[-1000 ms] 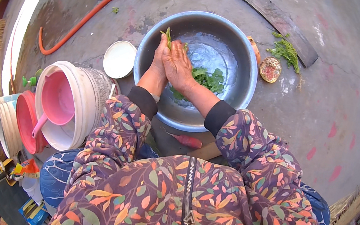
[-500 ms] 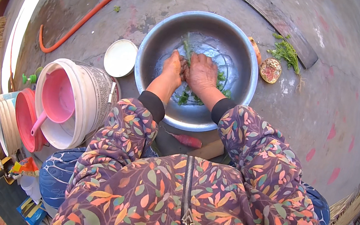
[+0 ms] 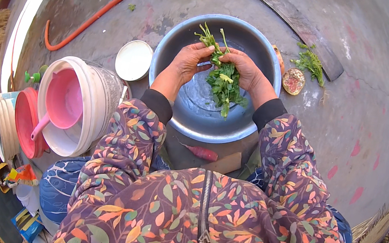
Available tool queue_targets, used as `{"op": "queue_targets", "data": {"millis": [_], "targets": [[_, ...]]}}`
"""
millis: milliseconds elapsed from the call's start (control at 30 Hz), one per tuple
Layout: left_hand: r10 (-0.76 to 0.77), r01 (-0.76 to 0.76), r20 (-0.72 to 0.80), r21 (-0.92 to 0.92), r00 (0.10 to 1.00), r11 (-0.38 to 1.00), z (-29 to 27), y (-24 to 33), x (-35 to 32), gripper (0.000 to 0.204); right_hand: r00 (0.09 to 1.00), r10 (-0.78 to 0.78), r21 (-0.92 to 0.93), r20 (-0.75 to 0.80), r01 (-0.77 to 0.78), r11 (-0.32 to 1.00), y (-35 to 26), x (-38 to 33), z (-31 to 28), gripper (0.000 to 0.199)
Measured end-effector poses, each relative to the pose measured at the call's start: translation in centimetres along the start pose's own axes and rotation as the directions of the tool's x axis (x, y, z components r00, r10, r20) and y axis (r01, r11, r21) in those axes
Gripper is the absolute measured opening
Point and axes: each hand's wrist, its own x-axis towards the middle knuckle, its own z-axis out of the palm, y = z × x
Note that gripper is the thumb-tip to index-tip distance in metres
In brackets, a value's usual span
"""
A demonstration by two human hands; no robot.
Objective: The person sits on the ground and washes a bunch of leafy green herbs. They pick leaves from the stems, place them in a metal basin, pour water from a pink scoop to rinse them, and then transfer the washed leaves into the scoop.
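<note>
Both hands, left and right, clenched together on dripping greens above the basin, probably so water falls back in; white bucket left of basin.

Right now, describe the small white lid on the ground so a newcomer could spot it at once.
Start at the big metal basin under the hands. Directly to its left, on the concrete, lies the white lid, round and flat. Unlike the white bucket below it, it is shallow, empty and much smaller.
</note>
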Motion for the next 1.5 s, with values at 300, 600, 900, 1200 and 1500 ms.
{"op": "queue_targets", "data": {"millis": [300, 600, 900, 1200, 1500], "targets": [[0.159, -0.138, -0.125, 0.161, 0.979, 0.977, 1.5, 0.9, -0.1, 0.013, 0.997, -0.018, 0.029, 0.071, 0.016, 0.999, -0.3, -0.5, -0.5, 0.016], [0.159, -0.159, -0.094, 0.01, 0.983, 0.987, 1.8, 1.8, -0.1, 0.023, 0.998, -0.03, 0.042, 0.056, 0.027, 0.999, -1.3, -0.6, -0.3, 0.015], [0.31, -0.324, -0.297, 0.0, 0.903, 0.946, 2.3, 4.8, -0.5, 0.022, 0.996, -0.081, -0.073, -0.036, 0.078, 0.994, -1.9, -0.6, -0.5, 0.016], [0.459, -0.425, 0.373, 0.905, 0.807, 0.012, 3.0, 6.0, 0.2, 0.029, 0.998, -0.029, -0.306, -0.047, 0.014, 0.952, -3.0, -0.8, 0.2, 0.016], [0.307, -0.311, 0.314, 0.948, 0.898, -0.059, 3.3, 5.0, -1.0, 0.023, 0.998, 0.056, -0.394, -0.041, -0.068, 0.917, -2.9, -0.6, -0.7, 0.021]]}}
